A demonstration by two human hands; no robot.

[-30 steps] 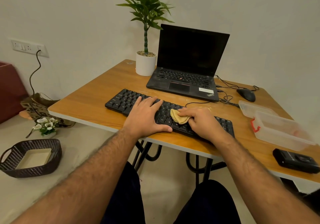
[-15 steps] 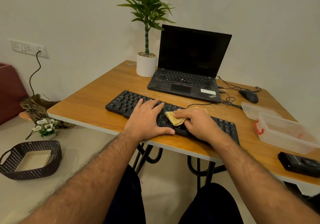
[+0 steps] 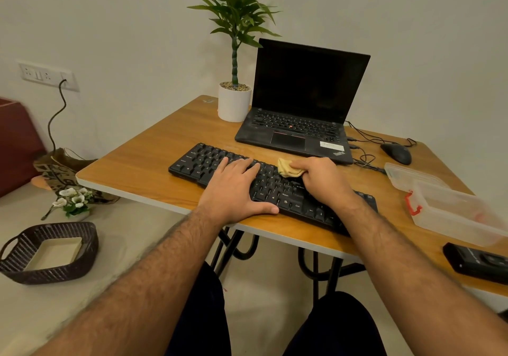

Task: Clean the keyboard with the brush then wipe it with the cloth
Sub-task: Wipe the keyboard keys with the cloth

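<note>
Keyboard (image 3: 198,163): black, lying slantwise on the wooden table (image 3: 143,163), near its front edge; landmark for all entries below.
Cloth (image 3: 288,167): tan, bunched, on the far edge of the keyboard, about mid-length.
Right hand (image 3: 323,181): over the keyboard's right half, fingers clenched on the cloth.
Left hand (image 3: 233,190): flat on the keyboard's middle, fingers spread and released, thumb along the near edge.
Laptop (image 3: 302,108): open, screen dark, just behind the keyboard.
Potted plant (image 3: 235,102): behind the keyboard, touching the laptop's left side.
Mouse (image 3: 395,153): behind and right of the keyboard, cables trailing.
Clear plastic box (image 3: 453,212): right of the keyboard, red latch.
Black device (image 3: 475,262): right of the keyboard, nearer the viewer than the box.
Obstruction: both hands hide the central keys.
Change: cloth and right hand have shifted from the key rows to the far edge; left hand unmoved.
</note>
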